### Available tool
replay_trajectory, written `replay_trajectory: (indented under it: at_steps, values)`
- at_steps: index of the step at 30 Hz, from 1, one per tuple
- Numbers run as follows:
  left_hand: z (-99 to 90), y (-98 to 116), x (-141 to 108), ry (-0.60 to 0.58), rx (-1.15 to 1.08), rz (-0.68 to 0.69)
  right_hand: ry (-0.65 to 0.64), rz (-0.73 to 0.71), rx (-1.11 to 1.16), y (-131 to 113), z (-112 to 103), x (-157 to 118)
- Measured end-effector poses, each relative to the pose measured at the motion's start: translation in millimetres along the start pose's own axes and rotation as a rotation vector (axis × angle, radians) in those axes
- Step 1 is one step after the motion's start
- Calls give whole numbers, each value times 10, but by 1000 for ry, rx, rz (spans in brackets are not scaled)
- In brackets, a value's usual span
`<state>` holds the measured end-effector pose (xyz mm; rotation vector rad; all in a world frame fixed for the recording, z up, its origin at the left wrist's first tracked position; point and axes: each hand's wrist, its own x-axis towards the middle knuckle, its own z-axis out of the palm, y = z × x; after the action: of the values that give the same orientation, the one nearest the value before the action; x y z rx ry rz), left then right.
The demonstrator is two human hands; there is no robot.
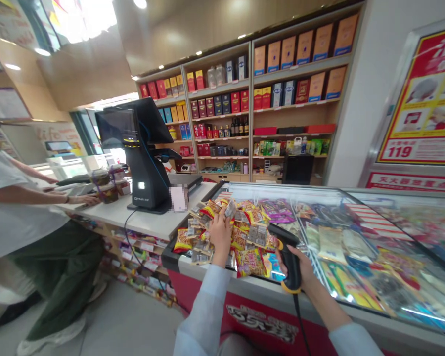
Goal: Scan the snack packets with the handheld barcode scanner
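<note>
Right of centre, our right hand (306, 269) wraps its grip around a black scanner (291, 264). Mid-frame, our left hand (220, 231) touches snack packets (241, 238) heaped on the freezer (196, 291); whether it pinches one, we cannot tell. Progress looks unclear, the heap undivided. They're shiny, red and yellow.

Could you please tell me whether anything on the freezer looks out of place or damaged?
The snack packets lie in a jumbled heap on top of the freezer, beneath the left hand, facing different ways, which looks untidy. No spill or tear is evident, though small damage would be hard to see.
</note>
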<state>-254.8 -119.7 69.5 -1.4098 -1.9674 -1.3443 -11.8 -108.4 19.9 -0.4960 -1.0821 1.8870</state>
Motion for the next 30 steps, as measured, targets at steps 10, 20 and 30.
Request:
replay_trajectory:
  at_steps: [10, 20, 30]
  values:
    - [459, 8, -524, 148, -185, 175, -9, -9, 106, -11, -31, -3]
    - [519, -26, -546, 119, -194, 166, -61, 27, 115, -28, 0, -44]
    - [530, -39, -546, 119, -215, 164, -73, 41, 117, -3, -41, -39]
